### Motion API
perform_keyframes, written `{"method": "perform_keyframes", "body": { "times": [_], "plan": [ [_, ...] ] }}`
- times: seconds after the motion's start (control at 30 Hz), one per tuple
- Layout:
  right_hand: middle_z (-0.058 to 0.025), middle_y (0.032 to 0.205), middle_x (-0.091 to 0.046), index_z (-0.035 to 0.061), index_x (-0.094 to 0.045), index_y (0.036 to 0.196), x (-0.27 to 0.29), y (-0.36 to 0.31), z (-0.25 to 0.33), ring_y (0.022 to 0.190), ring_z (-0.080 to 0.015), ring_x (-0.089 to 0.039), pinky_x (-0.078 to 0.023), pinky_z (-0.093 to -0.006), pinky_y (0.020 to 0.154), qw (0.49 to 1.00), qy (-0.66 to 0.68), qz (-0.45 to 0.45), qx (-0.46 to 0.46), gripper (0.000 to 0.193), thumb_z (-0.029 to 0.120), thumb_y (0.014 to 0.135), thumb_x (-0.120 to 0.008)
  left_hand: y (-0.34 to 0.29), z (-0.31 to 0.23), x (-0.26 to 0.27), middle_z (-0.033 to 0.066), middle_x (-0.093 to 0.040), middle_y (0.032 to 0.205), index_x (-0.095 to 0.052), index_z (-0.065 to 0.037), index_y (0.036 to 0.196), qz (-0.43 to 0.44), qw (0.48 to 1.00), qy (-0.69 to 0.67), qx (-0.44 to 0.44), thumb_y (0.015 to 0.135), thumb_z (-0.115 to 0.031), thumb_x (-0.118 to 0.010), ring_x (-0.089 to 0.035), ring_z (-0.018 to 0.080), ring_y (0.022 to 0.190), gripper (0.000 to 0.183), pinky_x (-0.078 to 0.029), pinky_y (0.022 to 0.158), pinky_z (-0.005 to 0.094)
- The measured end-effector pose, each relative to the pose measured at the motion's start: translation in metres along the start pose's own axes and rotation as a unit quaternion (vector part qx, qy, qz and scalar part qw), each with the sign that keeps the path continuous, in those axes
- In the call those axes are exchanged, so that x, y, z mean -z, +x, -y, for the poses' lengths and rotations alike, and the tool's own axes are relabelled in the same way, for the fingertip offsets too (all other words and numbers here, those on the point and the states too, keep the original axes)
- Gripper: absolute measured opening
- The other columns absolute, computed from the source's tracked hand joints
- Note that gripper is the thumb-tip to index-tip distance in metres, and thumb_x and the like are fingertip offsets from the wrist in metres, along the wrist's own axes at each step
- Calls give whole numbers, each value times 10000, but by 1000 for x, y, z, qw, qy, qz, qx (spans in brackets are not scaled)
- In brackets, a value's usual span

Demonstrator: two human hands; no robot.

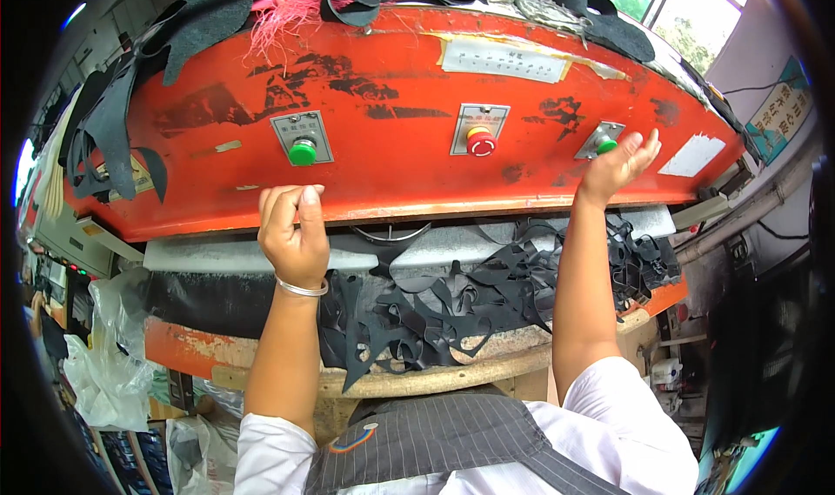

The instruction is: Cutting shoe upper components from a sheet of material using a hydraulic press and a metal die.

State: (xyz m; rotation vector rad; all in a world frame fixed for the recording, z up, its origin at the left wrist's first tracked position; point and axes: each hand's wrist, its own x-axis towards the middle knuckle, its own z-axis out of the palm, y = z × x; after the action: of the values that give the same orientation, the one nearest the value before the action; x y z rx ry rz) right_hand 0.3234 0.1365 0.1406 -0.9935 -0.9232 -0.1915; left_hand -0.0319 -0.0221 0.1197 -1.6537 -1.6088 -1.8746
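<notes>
Curled left hand, palm hidden, and spread right hand are hovering near green buttons; black scraps are suggesting partial cutting.

Left hand curled, right hand extended

I have the left fingers bent, the thumb upright just right of them; how tightly they fold I can't tell. The left wrist sits below those fingers, the left forearm lower still. Well to their right, my right fingers stretch up and rightward, thumb to their left, with the right wrist and right forearm beneath.
</notes>
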Motion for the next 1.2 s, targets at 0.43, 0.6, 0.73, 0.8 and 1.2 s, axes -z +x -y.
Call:
{"method": "perform_keyframes", "body": {
  "times": [0.43,0.6,0.73,0.8,1.2],
  "plan": [
    [-257,1463,-305,-1,-395,1361,103,-69,18,1383,-375,-274,-236,-468,1113,950,-13,271,157,588,180,867,-658,-35,-33,48,133,-515,677,-528,-36,665,224,970,62,-75,873,-163,-617,-522,326,671,259,-427,601,429],
    [-121,1084,-642,54,-625,1100,203,-160,66,1027,-322,-573,-428,-442,895,631,-34,763,136,545,447,738,-736,-165,-26,94,82,-645,824,-726,-123,825,473,867,127,91,870,-341,-612,-621,289,833,250,-511,710,403],
    [-85,985,-610,86,-600,1100,227,-206,80,947,-284,-571,-457,-387,832,696,-121,686,173,495,211,654,-774,-191,-27,90,57,-642,834,-736,-132,799,428,882,175,90,851,-333,-602,-606,273,864,247,-505,739,412],
    [-88,935,-608,80,-611,1039,220,-206,79,935,-289,-572,-464,-382,823,700,-116,687,158,456,183,633,-791,-191,-31,84,64,-629,810,-732,-119,783,402,888,197,105,832,-303,-602,-596,275,851,231,-500,725,418],
    [-149,925,-671,47,-675,979,159,-147,72,893,-321,-650,-513,-436,754,368,12,922,123,443,397,723,-764,-156,-15,84,105,-650,814,-746,-132,767,630,736,139,206,848,-407,-606,-625,309,867,319,-512,735,411]
  ]
}}
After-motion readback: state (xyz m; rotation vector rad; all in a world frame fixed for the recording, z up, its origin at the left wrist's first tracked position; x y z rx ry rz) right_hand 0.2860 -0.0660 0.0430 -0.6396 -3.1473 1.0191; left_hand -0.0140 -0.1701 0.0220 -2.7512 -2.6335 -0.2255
